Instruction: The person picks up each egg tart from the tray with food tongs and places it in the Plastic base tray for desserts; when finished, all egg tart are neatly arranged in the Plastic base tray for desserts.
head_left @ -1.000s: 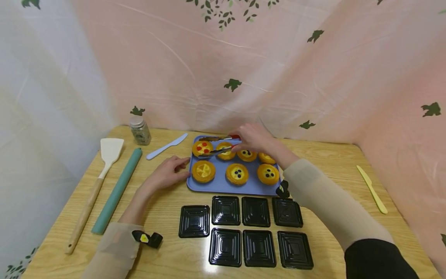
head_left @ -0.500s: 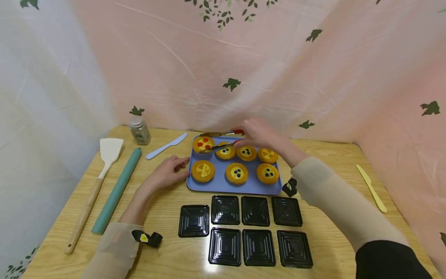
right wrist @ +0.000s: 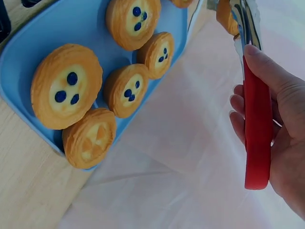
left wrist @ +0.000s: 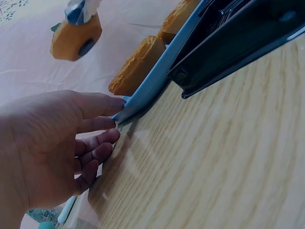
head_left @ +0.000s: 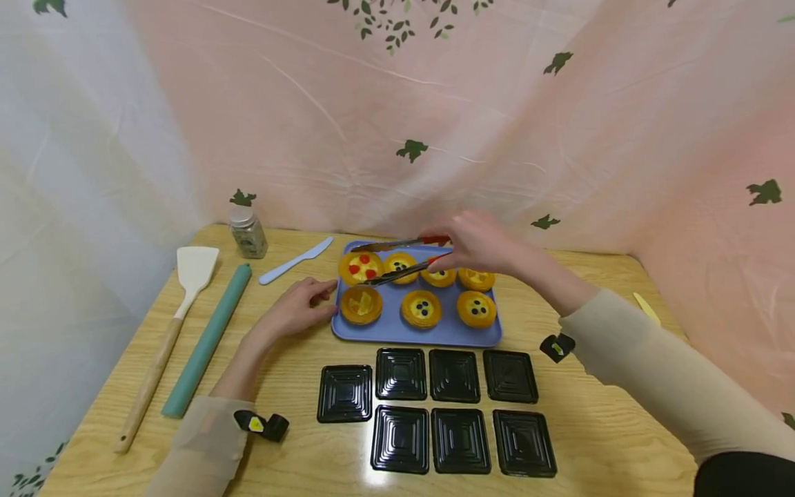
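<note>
My right hand (head_left: 478,241) grips red-handled metal tongs (right wrist: 257,124). Between their tips is a tart with red topping (head_left: 361,268), held in the air over the back left of a blue tray (head_left: 447,335); the left wrist view shows this raised tart (left wrist: 76,40) clear of the tray. Several more tarts sit on the tray, some with dark berry dots, such as a front tart (head_left: 421,308), and a front-left tart (head_left: 361,306) with yellow wedges. At the tray's left edge my left hand (head_left: 298,307) touches the rim with its fingertips (left wrist: 114,104); its other fingers curl loosely.
Several black square trays (head_left: 400,438) lie in two rows before the blue tray. On the left are a white spatula (head_left: 197,269), a teal rolling pin (head_left: 208,342), a blue knife (head_left: 297,261) and a glass jar (head_left: 248,235). A yellow knife (head_left: 647,308) lies far right, partly hidden.
The tongs have closed around the red-topped tart and lifted it off the tray. My right forearm has swung to the right. The left hand stays at the tray's edge.
</note>
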`<state>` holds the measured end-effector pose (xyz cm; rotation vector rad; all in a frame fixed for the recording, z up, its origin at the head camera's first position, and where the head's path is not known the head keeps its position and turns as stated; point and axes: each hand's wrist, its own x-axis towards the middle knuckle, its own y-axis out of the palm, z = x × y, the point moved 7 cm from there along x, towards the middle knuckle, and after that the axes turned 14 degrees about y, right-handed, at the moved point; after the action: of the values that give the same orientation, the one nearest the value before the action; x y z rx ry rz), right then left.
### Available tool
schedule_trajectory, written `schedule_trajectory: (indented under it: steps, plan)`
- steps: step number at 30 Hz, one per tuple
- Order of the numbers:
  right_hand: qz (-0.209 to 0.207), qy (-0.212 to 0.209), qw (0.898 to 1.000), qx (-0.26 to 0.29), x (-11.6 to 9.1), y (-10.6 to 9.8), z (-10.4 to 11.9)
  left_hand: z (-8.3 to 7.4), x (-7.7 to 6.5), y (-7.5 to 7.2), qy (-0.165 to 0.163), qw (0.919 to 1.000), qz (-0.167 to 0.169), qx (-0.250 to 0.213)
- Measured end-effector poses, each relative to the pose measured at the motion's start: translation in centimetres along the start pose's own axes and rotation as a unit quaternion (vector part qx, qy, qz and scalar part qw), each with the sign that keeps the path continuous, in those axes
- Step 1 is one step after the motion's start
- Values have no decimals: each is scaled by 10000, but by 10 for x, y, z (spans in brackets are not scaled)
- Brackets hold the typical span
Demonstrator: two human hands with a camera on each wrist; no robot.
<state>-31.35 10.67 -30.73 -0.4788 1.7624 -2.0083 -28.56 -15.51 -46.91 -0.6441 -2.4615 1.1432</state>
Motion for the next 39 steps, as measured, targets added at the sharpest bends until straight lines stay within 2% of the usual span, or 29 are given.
schedule_trajectory:
  steps: [6, 19, 29, 39]
  plan:
    - [41, -138, 9999, -6, -16, -3, 10, 2, -1, 1, -82, 9999, 69, -18]
    - [55, -937, 9956, 26, -44, 2, 37, 2, -3, 1, -33, 10000, 5, 72]
    - [-9, -1290, 9915, -147, -59, 16, 54, 2, -3, 0, 78, 9999, -96, 28]
    - [118, -1509, 9885, -15, -75, 33, 64, 2, 0, 1, 51, 10000, -45, -70]
